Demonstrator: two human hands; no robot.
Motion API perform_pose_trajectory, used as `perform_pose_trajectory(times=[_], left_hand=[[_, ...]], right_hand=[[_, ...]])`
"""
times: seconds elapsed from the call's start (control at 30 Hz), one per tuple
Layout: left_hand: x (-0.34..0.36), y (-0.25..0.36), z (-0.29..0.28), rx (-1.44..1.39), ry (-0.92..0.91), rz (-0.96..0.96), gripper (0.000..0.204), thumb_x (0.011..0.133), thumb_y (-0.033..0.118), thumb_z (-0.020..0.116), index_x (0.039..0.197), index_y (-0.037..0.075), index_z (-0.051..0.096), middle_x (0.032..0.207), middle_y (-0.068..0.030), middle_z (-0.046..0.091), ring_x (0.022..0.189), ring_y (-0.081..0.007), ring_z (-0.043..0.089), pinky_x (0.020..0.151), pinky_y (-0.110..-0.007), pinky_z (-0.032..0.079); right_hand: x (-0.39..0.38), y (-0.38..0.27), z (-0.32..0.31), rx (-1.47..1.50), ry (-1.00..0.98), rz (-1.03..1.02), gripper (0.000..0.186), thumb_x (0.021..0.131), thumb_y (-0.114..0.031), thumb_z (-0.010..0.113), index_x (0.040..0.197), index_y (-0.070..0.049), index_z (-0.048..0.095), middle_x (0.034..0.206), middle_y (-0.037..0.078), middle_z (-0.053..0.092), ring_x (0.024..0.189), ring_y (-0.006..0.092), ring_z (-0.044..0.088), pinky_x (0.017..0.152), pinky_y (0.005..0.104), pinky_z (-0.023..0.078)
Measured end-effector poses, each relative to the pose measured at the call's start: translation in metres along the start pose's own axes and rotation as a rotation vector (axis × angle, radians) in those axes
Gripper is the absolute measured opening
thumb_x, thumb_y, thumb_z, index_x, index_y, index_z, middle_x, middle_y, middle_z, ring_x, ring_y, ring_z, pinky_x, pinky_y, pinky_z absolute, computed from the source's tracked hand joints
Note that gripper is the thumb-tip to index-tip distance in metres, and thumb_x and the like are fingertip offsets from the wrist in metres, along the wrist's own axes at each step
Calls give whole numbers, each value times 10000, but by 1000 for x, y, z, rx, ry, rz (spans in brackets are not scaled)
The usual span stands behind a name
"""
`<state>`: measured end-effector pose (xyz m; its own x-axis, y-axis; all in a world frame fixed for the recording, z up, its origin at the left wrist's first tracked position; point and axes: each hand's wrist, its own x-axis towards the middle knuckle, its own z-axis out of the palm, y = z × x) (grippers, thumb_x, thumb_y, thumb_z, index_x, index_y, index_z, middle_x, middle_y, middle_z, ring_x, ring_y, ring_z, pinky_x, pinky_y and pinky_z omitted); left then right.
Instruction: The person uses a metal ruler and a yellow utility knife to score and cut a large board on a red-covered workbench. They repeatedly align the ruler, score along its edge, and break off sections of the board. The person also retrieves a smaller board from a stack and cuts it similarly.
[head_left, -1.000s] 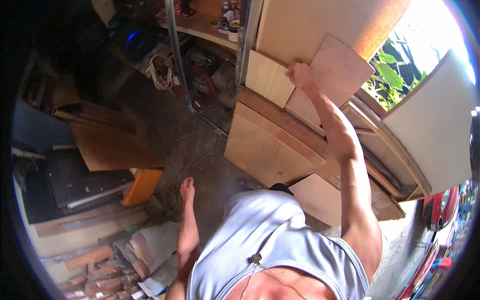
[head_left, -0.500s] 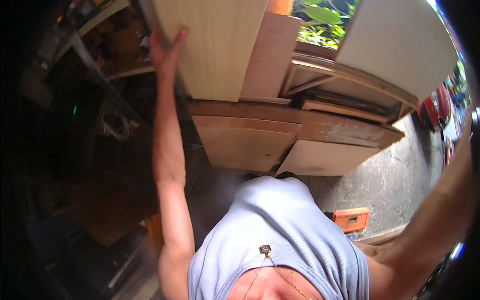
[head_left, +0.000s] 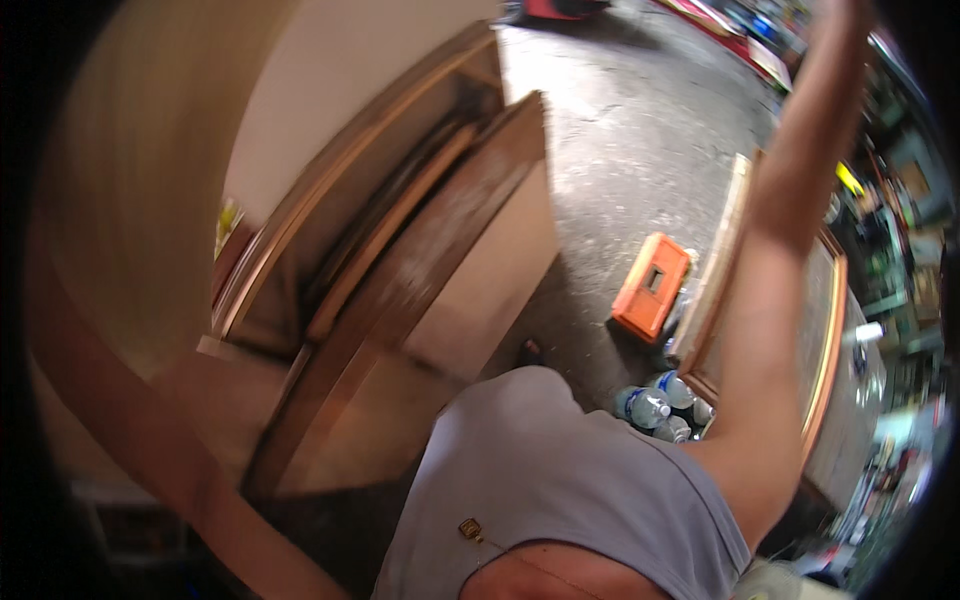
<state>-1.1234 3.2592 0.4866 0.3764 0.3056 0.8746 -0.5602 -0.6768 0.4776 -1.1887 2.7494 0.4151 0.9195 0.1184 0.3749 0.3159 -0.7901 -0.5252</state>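
A large pale wooden board (head_left: 160, 130), smeared by motion, fills the upper left close to me. My left forearm (head_left: 150, 430) stretches along its lower side into the dark left rim, where the hand is lost; whether it grips the board is hidden. High on the right, my right forearm (head_left: 800, 190) reaches up past the upper edge, so that hand is cut off. Beyond the board, a stack of panels leans on edge: a brown plank (head_left: 400, 300), a light panel (head_left: 490, 270) in front of it and a wooden frame (head_left: 300, 210) behind.
An orange toolbox (head_left: 652, 287) stands on the concrete floor (head_left: 620, 130). Plastic bottles (head_left: 642, 405) sit near my right side. Beside them, a wood-framed panel (head_left: 825, 340) stands under my right arm. Cluttered shelves (head_left: 910, 260) line the far right.
My view has swung to the right, bringing the toolbox, bottles and framed panel further in. The pale board now looms closer at left, and my left hand has left the picture. My right arm is raised higher.
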Motion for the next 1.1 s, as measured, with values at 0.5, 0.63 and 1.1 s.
perform_pose_trajectory(times=[0.5,0.63,1.1], left_hand=[[-259,216,747,-172,-1345,-280,707,620,635,777,1070,97,699,1082,-128,680,928,-248,670,824,-382,514],[-365,216,924,-618,-1328,-701,700,673,383,859,1218,33,593,1084,-131,663,856,-185,657,725,-349,523],[-375,414,1403,-541,-1254,-545,438,753,412,758,939,17,733,810,-83,711,716,-156,654,711,-328,515]], right_hand=[[-222,308,141,464,325,1098,376,828,-341,739,1027,-28,678,895,90,700,839,157,658,776,312,525],[-201,395,138,502,316,1162,399,851,-377,727,1040,-31,667,898,85,700,846,158,656,779,310,528],[-11,828,-80,426,562,1095,292,871,-300,725,995,-41,675,906,105,718,844,189,693,783,303,537]])
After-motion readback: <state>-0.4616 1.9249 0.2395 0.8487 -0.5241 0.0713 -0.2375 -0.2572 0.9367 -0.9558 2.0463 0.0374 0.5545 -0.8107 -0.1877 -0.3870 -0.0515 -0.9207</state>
